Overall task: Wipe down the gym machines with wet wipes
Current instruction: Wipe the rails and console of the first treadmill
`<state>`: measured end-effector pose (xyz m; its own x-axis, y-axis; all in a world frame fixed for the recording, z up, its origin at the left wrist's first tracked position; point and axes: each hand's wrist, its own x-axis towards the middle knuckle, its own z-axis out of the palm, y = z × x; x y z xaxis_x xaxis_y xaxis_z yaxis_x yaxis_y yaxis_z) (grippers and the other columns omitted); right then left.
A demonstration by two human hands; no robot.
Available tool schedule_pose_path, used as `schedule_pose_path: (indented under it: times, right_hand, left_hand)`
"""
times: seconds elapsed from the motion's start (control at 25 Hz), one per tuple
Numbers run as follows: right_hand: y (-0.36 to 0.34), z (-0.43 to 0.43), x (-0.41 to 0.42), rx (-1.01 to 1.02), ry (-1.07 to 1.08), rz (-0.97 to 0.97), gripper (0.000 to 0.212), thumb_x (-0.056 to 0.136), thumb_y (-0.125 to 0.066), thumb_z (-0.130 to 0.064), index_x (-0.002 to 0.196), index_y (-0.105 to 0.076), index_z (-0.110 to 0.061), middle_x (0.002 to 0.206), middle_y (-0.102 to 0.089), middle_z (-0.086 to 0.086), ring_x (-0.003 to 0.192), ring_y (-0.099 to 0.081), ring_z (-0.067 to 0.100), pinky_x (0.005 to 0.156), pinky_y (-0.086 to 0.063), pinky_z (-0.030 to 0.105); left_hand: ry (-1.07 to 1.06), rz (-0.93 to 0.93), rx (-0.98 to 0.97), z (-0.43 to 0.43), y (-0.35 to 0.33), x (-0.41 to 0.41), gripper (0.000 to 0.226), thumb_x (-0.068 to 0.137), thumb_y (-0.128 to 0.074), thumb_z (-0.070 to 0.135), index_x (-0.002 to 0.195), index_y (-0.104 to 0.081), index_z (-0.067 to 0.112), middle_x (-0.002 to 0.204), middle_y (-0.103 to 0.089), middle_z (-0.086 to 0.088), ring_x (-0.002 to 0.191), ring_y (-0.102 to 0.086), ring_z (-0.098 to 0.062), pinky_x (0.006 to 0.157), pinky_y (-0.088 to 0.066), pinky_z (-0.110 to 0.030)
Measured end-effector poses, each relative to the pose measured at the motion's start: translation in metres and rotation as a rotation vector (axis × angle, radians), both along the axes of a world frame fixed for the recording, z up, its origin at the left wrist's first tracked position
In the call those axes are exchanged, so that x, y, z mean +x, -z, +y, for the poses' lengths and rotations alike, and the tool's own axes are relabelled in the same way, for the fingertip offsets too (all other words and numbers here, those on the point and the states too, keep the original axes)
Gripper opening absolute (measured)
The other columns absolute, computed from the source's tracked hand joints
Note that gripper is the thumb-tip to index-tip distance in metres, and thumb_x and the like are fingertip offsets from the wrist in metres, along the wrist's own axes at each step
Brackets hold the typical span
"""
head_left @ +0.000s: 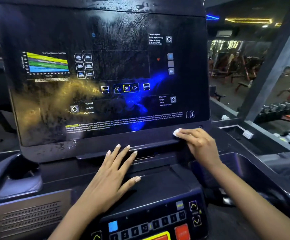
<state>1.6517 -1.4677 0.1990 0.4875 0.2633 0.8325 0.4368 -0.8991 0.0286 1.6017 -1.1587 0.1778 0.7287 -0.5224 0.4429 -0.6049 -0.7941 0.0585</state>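
The right hand [198, 143] held a white wet wipe [176, 132] under its curled fingers, pressed to the lower right rim of the treadmill console [106, 141], just below the streaked screen [116, 49]. The left hand [113, 174] lay flat, fingers spread wide, on the ledge [92, 154] beneath.

I'm seeing wipe [176, 132] mostly hiding under right hand [197, 142]; keypad [151, 226] running off bottom edge; warning text [123, 122] blurring, unreadable.

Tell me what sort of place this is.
Almost certainly a gym: a treadmill console labelled Speed, Incline and Calories, red weight machines behind it, and a rack of dumbbells at right.
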Motion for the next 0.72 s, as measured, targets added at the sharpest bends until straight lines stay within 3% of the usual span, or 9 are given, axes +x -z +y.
schedule_pose_path:
  times: [0.16, 0.28, 0.52, 0.72]
  right_hand:
    - [-0.006, -0.026, 0.007, 0.249, 0.147, -0.019, 0.022, 0.086, -0.058, -0.011, 0.101, -0.073, -0.016, 0.093, -0.071, 0.000, 0.076, -0.065, 0.020, 0.071, -0.049, 0.026]
    - [-0.004, -0.009, 0.007, 0.360, 0.116, -0.024, 0.019, 0.084, -0.059, -0.016, 0.094, -0.075, -0.012, 0.083, -0.069, 0.003, 0.065, -0.063, 0.019, 0.062, -0.050, 0.028]
    - [-0.012, 0.064, 0.010, 0.100, -0.165, 0.100, 0.004, 0.079, -0.070, -0.015, 0.081, -0.072, -0.015, 0.077, -0.063, 0.002, 0.059, -0.060, 0.024, 0.046, -0.050, 0.031]
    - [-0.013, 0.125, 0.009, -0.079, -0.305, 0.159, 0.007, 0.080, -0.069, -0.019, 0.086, -0.071, -0.018, 0.077, -0.061, 0.001, 0.060, -0.056, 0.023, 0.036, -0.046, 0.030]
  left_hand:
    - [-0.070, -0.019, 0.030, -0.009, 0.004, -0.003, 0.068, 0.098, -0.017, 0.062, 0.147, -0.033, 0.017, 0.153, -0.031, -0.003, 0.144, -0.015, -0.024, 0.114, -0.006, -0.037]
    - [-0.102, -0.017, 0.031, -0.011, 0.005, -0.005, 0.069, 0.097, -0.018, 0.061, 0.148, -0.032, 0.017, 0.154, -0.030, -0.002, 0.144, -0.015, -0.023, 0.115, -0.007, -0.037]
    - [-0.103, 0.028, 0.010, -0.009, -0.002, -0.006, 0.069, 0.096, -0.017, 0.064, 0.150, -0.025, 0.023, 0.155, -0.027, 0.004, 0.145, -0.009, -0.014, 0.117, -0.002, -0.031]
    - [-0.186, 0.024, -0.081, 0.009, -0.008, -0.033, 0.066, 0.096, -0.019, 0.063, 0.150, -0.025, 0.026, 0.156, -0.022, 0.007, 0.145, -0.011, -0.011, 0.117, -0.001, -0.028]
